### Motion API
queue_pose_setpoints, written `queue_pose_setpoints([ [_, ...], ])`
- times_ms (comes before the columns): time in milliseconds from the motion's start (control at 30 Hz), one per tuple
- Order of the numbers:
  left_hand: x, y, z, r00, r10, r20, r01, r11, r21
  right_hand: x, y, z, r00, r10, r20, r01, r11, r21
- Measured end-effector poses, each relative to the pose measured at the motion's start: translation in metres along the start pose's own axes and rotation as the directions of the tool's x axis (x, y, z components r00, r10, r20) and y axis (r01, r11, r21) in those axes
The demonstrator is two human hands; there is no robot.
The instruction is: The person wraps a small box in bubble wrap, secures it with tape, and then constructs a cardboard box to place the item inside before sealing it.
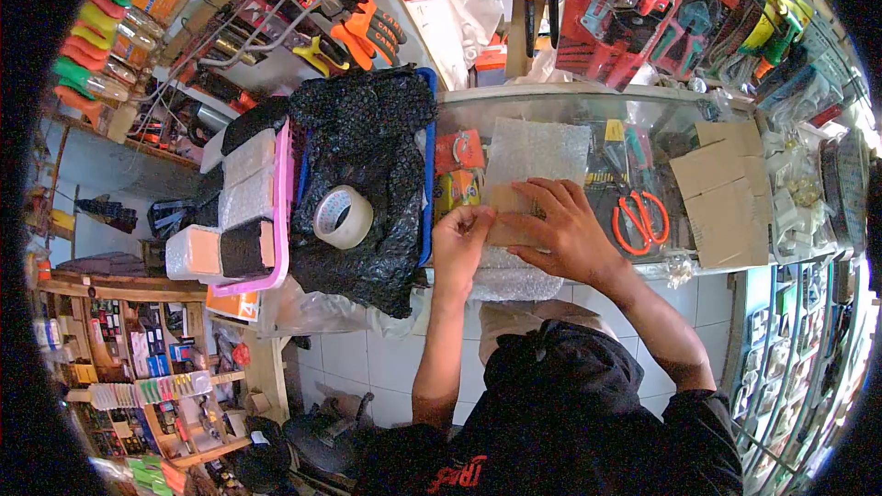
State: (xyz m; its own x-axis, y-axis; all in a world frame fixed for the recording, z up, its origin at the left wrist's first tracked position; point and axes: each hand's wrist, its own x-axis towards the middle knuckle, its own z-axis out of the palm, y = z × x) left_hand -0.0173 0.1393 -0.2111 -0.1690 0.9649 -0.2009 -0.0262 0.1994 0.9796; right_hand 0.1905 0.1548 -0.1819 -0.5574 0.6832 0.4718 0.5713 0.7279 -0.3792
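A small brown piece of cardboard [502, 201] lies on the bubble wrap [537, 149] on the glass counter. At its left edge, my left hand [462, 237] is closed, thumb and fingertips pinched together on the cardboard. My right hand [571, 231] spans it from the right, fingers over the top and thumb near the lower edge, hiding much of it. Beside my left hand sit a yellow box [457, 189] and a red box [459, 152]. Scissors with orange handles [640, 222] rest to the right of my right hand.
A tape roll [344, 217] lies on black bubble wrap [367, 142] over a blue crate at left. Next to it is a pink basket [284, 220] with wrapped packages. Cardboard sheets [726, 197] lie at right. Packaged tools [629, 9] hang beyond the counter.
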Motion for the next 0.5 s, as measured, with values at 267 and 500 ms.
queue_pose_setpoints([
  [267,0.009,-0.012,-0.002,0.999,-0.031,0.018,0.032,0.997,-0.075,-0.001,0.001,0.004,0.999,-0.009,-0.033,0.008,1.000,-0.008],
  [500,0.004,-0.015,0.015,0.984,0.039,-0.173,-0.081,0.967,-0.243,-0.003,0.003,0.005,1.000,-0.001,-0.031,0.001,1.000,-0.014],
])
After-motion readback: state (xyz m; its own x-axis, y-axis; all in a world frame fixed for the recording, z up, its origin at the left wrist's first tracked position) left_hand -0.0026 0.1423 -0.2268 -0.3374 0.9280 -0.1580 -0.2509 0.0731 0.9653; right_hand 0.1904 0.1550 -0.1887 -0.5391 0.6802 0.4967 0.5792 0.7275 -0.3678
